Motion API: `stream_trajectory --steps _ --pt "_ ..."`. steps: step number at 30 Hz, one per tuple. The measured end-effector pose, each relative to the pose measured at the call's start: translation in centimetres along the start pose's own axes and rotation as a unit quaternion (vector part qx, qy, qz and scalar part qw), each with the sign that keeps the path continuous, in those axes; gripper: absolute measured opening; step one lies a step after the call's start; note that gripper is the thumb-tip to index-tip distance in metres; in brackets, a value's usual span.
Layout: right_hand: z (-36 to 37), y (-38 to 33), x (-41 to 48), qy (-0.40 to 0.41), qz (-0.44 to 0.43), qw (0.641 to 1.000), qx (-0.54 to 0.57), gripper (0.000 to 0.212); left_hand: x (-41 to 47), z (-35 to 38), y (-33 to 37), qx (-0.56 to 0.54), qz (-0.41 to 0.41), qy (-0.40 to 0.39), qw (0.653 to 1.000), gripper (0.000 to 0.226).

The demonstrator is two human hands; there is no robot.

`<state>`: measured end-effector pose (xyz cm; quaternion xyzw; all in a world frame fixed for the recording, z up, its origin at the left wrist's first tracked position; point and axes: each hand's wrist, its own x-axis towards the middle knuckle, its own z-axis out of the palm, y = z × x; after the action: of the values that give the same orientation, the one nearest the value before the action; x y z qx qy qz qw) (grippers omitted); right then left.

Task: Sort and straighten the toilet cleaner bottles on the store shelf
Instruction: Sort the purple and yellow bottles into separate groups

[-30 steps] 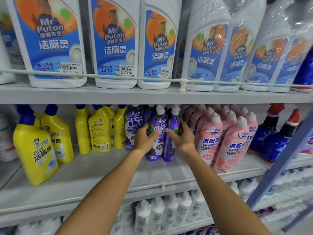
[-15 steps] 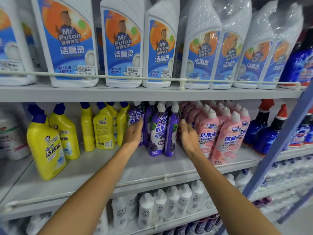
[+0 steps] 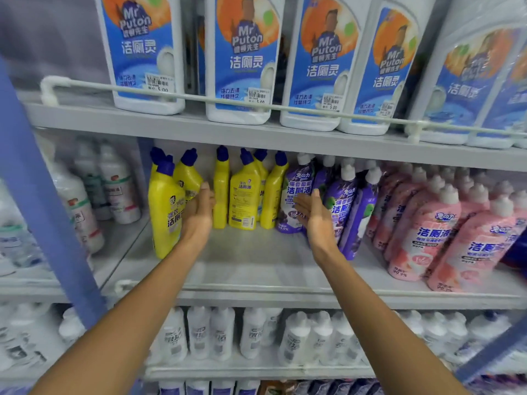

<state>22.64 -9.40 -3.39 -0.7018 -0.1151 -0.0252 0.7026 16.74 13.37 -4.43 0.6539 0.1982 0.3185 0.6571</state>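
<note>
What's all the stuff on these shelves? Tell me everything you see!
Big Mr Puton bottles: at least six, white with blue labels, top shelf behind a rail.
Yellow bottles: about seven, yellow with blue caps, middle shelf, left of centre.
Purple bottles: at least four, purple with white caps, middle shelf, centre.
Pink bottles: many, pink with white caps, middle shelf, right.
White bottles: many, white, bottom shelf.
Clear-wrapped bottles: several, whitish, next bay on the left.
Shelf post: one, blue, left.
Left hand: open, by the yellow bottles.
Right hand: open, by the purple bottles.
</note>
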Motion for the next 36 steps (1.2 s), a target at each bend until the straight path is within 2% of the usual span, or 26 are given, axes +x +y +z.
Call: stream_trajectory --steps 3,7,9,11,13,16,20,24,29,32,36 --pt "3.9 -0.4 2.5 -0.034 -0.021 0.999 -0.024 0.049 1.4 -0.1 1.3 0.018 0.007 0.032 0.999 0.036" --pt "7.2 -1.1 5.9 -0.06 -0.089 0.992 -0.07 0.04 3.2 0.7 1.9 0.06 0.042 0.025 0.997 0.044" --pt "8.7 -1.0 7.8 -0.058 -0.121 0.982 -0.134 0.046 4.3 1.8 2.3 0.103 0.062 0.009 0.993 0.047" --pt "9.9 -0.3 9.7 -0.046 -0.154 0.959 -0.234 0.052 5.4 3.0 2.6 0.172 0.087 0.021 0.981 0.042" --pt "10.6 0.7 11.2 -0.03 -0.175 0.931 -0.32 0.049 6.5 4.4 2.7 0.248 0.085 0.032 0.965 0.039" --pt "10.8 0.9 12.0 -0.003 -0.184 0.916 -0.356 0.044 7.3 5.7 2.5 0.381 0.07 0.046 0.921 0.047" --pt "10.4 1.2 12.6 -0.015 -0.184 0.923 -0.337 0.047 8.0 6.1 1.4 0.425 0.084 0.104 0.896 0.037" --pt "9.8 0.9 12.5 -0.027 -0.183 0.929 -0.321 0.046 8.5 5.4 0.7 0.43 0.103 0.104 0.891 0.028" --pt "8.6 0.9 11.4 -0.047 -0.185 0.945 -0.268 0.05 6.8 3.3 -0.2 0.371 0.153 0.093 0.911 0.018" --pt "8.2 1.1 9.9 -0.062 -0.167 0.958 -0.225 0.042 3.9 1.5 0.9 0.344 0.173 0.075 0.92 0.012" --pt "8.5 1.6 7.5 -0.076 -0.16 0.967 -0.182 0.062 0.3 -2.1 1.4 0.35 0.184 0.064 0.916 0.021"
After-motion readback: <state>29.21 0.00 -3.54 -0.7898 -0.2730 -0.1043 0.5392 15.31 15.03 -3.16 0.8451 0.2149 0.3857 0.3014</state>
